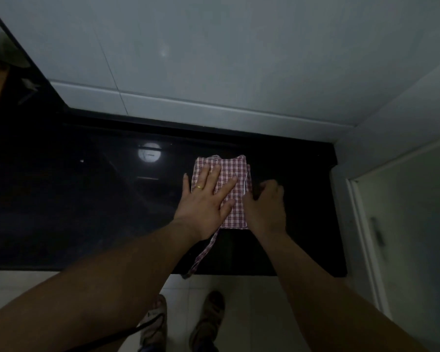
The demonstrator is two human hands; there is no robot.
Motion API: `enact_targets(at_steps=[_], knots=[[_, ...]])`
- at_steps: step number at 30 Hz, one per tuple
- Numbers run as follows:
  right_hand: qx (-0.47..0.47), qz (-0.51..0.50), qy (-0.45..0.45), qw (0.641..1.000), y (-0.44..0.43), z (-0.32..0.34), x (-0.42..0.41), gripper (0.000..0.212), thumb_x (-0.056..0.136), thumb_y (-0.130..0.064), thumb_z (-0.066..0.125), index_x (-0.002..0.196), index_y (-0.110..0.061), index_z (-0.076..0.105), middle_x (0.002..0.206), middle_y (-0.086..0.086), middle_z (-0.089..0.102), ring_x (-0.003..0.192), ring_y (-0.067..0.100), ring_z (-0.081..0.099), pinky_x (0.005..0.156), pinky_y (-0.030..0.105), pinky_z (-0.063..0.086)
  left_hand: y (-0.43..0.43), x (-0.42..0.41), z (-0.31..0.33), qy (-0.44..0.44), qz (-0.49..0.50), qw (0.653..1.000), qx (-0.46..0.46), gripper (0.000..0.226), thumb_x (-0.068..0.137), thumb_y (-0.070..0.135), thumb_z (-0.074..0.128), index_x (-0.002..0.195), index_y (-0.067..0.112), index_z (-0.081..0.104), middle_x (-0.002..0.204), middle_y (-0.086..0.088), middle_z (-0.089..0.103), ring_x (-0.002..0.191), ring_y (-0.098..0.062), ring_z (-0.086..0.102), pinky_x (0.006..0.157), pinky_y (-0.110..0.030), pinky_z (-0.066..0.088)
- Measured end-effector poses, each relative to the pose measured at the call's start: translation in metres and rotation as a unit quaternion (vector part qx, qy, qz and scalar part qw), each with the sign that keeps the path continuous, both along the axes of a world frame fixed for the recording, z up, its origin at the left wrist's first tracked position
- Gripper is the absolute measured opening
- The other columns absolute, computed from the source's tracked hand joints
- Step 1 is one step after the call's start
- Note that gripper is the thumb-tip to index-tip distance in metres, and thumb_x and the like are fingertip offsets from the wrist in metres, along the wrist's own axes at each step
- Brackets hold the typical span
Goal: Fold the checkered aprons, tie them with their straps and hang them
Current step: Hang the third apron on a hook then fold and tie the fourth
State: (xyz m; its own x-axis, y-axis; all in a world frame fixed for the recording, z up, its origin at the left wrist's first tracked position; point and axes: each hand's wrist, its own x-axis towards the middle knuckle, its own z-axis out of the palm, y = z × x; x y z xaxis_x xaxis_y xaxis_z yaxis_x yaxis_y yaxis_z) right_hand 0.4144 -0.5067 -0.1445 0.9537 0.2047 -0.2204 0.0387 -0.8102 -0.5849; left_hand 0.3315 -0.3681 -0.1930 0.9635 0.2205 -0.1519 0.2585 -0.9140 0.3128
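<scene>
Looking down from my head: the folded red-and-white checkered cloth apron (231,166) lies on the glossy black stone desk (87,199), near its right end. My left grip (208,196) presses flat on it, fingers spread. My right grip (263,207) curls at its right edge; I cannot tell whether it pinches cloth. A checkered strap (203,252) trails over the desk's front edge.

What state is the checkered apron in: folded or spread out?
Folded: the checkered apron lies as a small layered rectangle under the flat left hand, one strap trailing loose.
</scene>
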Motion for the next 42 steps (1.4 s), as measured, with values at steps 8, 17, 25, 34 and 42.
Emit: enact_targets(at_steps=[8, 17, 25, 34, 42], knots=[[-0.094, 0.304, -0.073, 0.945, 0.037, -0.035, 0.012, 0.066, 0.108, -0.057, 0.017, 0.166, -0.028, 0.003, 0.174, -0.007, 0.003, 0.159, 0.006, -0.005, 0.13, 0.045, -0.003, 0.001, 0.005, -0.004, 0.025, -0.037, 0.998, 0.045, 0.08, 0.105, 0.056, 0.021, 0.161, 0.024, -0.026, 0.169, -0.003, -0.032, 0.155, -0.024, -0.032, 0.127, -0.06, -0.003], [-0.091, 0.272, -0.082, 0.954, 0.013, -0.053, -0.011, 0.063, 0.108, -0.049, 0.004, 0.165, -0.026, -0.007, 0.173, -0.008, -0.012, 0.156, 0.003, -0.017, 0.13, 0.042, -0.007, 0.048, 0.005, -0.019, -0.058, -0.177, 0.98, 0.074, 0.056, 0.105, 0.045, 0.034, 0.161, 0.038, 0.029, 0.176, -0.004, -0.003, 0.161, -0.022, -0.011, 0.13, -0.053, 0.003], [-0.114, 0.359, -0.096, 0.921, 0.007, -0.045, -0.002, 0.065, 0.108, -0.038, 0.022, 0.166, -0.023, -0.003, 0.174, -0.005, -0.006, 0.159, 0.009, -0.01, 0.129, 0.047, -0.005, 0.021, -0.037, -0.005, -0.004, 0.018, 0.999, -0.045, 0.067, 0.111, 0.041, 0.025, 0.167, 0.022, -0.007, 0.174, 0.0, -0.015, 0.158, -0.01, -0.018, 0.131, -0.042, -0.004], [0.048, 0.228, -0.155, 0.96, -0.011, 0.014, -0.041, 0.009, 0.1, -0.026, 0.056, 0.103, -0.021, 0.062, 0.104, -0.001, 0.064, 0.095, 0.017, 0.062, 0.08, 0.036, 0.052, -0.026, -0.103, 0.037, 0.06, 0.315, 0.92, -0.225, 0.043, 0.084, 0.069, 0.058, 0.104, 0.031, 0.059, 0.1, 0.008, 0.066, 0.091, -0.016, 0.067, 0.087, -0.045, 0.058], [0.066, 0.103, 0.302, 0.945, -0.01, 0.002, -0.108, 0.04, 0.099, -0.042, 0.062, 0.088, -0.006, 0.073, 0.09, 0.017, 0.073, 0.087, 0.03, 0.071, 0.084, 0.047, 0.058, -0.046, -0.11, 0.047, 0.085, 0.303, 0.883, -0.347, 0.016, 0.094, 0.026, 0.065, 0.092, 0.01, 0.064, 0.082, -0.005, 0.071, 0.075, -0.021, 0.069, 0.072, -0.037, 0.059]])
